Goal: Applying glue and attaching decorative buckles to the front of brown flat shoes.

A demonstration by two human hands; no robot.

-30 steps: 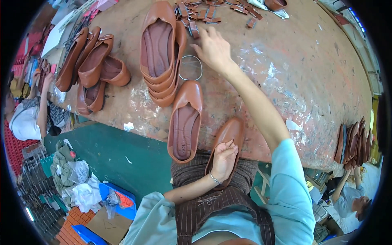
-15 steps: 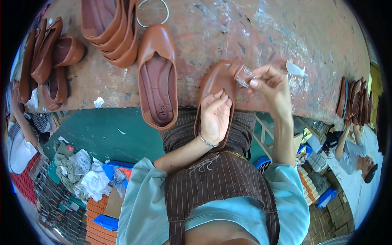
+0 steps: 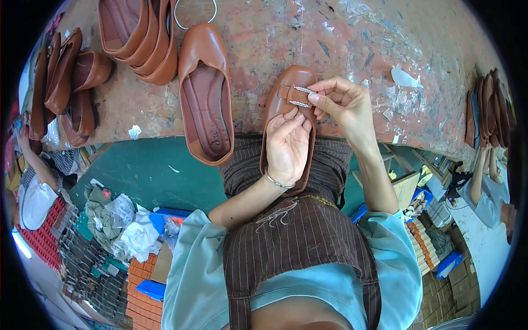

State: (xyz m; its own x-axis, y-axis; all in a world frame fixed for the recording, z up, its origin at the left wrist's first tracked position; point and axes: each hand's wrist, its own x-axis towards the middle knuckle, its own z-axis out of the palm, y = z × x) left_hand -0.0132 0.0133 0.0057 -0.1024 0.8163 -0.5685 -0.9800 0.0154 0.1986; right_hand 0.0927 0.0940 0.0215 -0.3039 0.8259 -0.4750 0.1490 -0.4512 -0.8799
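Note:
A brown leather flat shoe (image 3: 299, 78) lies in front of me, its toe on the table and its heel over the near edge. My left hand (image 3: 287, 146) is at its opening, fingers curled at the front rim, gripping it. Between thumb and fingers my right hand (image 3: 344, 110) pinches a brown bow trim (image 3: 297, 95) edged with two rows of shiny stones. This trim lies across the shoe's toe, just above my left fingertips. To the left is a matching shoe (image 3: 204, 104) without a trim, untouched, its heel also over the edge.
A nested stack of brown shoes (image 3: 135, 41) stands at the far left, beside a metal ring (image 3: 196, 12). More loose shoes (image 3: 82, 77) lie further left. On the worn table (image 3: 264, 33) is a white scrap (image 3: 404, 78). Co-workers sit at both sides, one at hanging shoes (image 3: 487, 110).
My right hand has moved left and brought the bow trim from beside the toe to flat across it. The view has shifted slightly; my left hand keeps its hold on the shoe.

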